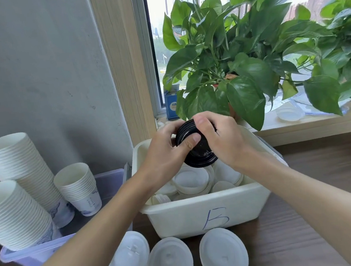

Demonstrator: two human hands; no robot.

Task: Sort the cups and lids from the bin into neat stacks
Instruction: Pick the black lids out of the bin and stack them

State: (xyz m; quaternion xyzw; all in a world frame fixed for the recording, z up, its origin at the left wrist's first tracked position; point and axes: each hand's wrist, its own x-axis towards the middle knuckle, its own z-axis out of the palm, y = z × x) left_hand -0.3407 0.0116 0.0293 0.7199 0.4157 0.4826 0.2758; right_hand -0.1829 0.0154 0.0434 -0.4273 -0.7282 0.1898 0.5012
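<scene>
A stack of black lids is held tilted above the white bin, which is marked with a blue letter B. My left hand grips the stack from the left, thumb across its top. My right hand clasps it from the right and above. Inside the bin lie several white lids and cups. Three stacks of white lids stand on the table in front of the bin. Three stacks of white paper cups stand in a clear bluish tray at the left.
A large leafy potted plant stands on the windowsill behind the bin, its leaves hanging close to my hands. A small blue box sits by the window frame. Clear plastic lids lie on the sill at right. Wooden table extends right.
</scene>
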